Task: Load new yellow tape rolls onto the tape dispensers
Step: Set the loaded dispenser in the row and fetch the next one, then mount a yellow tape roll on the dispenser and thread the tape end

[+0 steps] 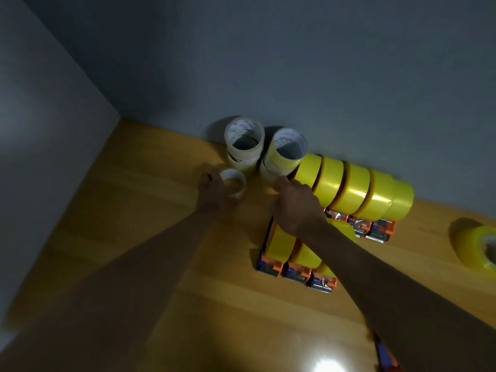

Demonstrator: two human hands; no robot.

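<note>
My left arm reaches fwd across the worktop (134,210), left hand (214,194) back-up, fingers curled round a near-empty core (234,182) lying w/ its hole facing up. Just behind it, against the wall (268,76), two stacks of spent cores: the left stack (243,145) pale, the right stack (285,151) w/ a thin yellow layer on the top one. My right arm crosses diagonally from the lower right, passing over the front row of loaded dispensers (295,264), orange-and-blue bodies w/ yellow tape on them. Right hand (295,205) is knuckles-up, fingers bent down at the near end of the yellow tape rolls (354,187); can't tell if it grips anything, fingertips hidden. Those rolls stand on edge in a row along the wall, leaning on each other, w/ a back row of dispensers (370,226) under their right part. Far right, well apart, a lone yellowish roll (476,248) sits partly out of frame.
</note>
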